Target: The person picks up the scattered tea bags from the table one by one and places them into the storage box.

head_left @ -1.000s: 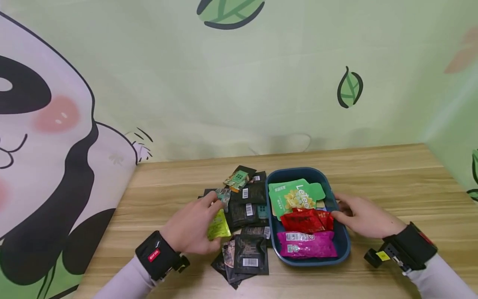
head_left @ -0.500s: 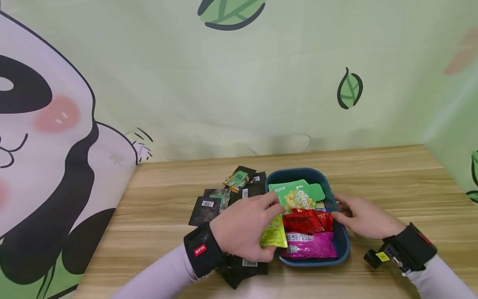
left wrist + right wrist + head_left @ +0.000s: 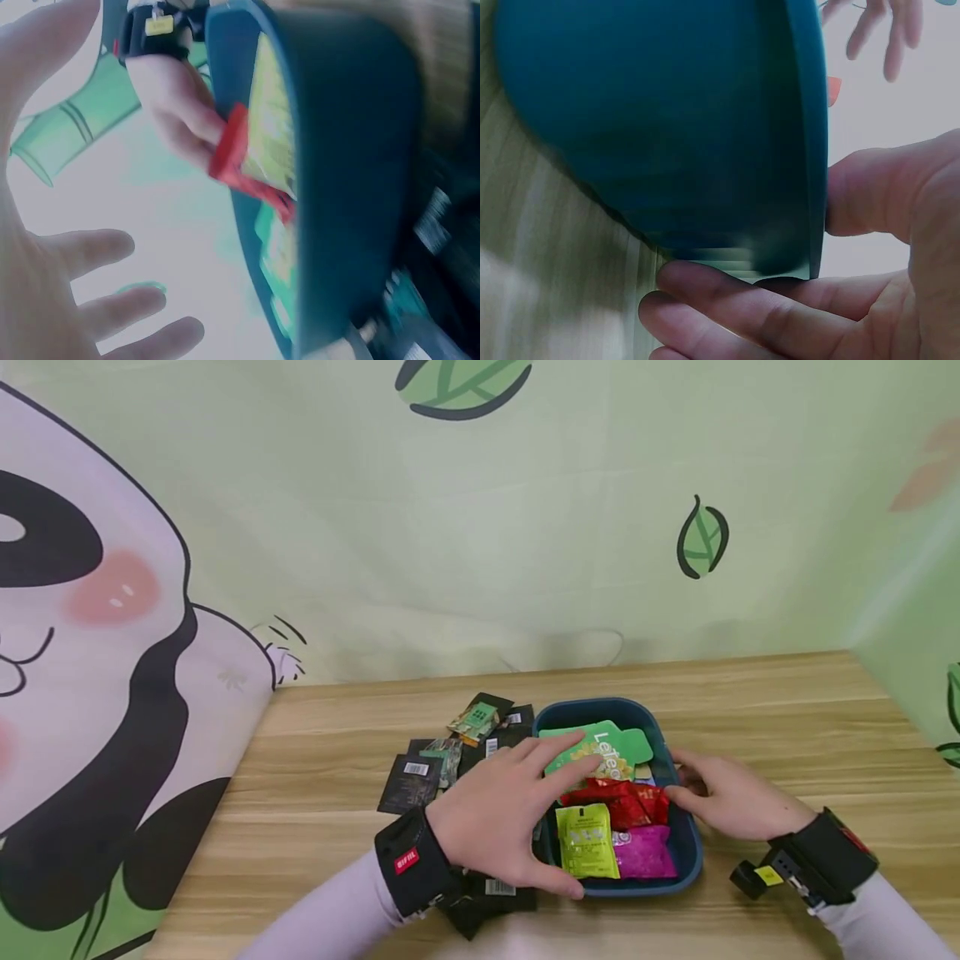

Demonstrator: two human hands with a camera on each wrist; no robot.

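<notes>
My left hand [image 3: 498, 814] is spread over the left side of a dark blue plastic basin [image 3: 678, 860], holding nothing. Just right of its thumb, a yellow packet [image 3: 587, 842] lies in the basin, partly over a magenta packet [image 3: 645, 852]. Behind these are a red packet [image 3: 633, 804] and a green "Lefeo" packet [image 3: 607, 747], which my left fingers partly cover. My right hand [image 3: 731, 793] grips the basin's right side; in the right wrist view its thumb [image 3: 866, 191] is at the rim and its fingers [image 3: 727, 300] lie against the outer wall.
Several black sachets [image 3: 411, 782] lie in a loose pile left of the basin, partly hidden by my left hand and forearm. One with a green label [image 3: 480, 717] is at the back. The wooden table [image 3: 337, 735] meets a pale green printed backdrop [image 3: 525, 543].
My left hand carried the yellow packet rightward from the sachet pile to the basin and let it go inside, and its fingers spread. The right hand stayed on the basin.
</notes>
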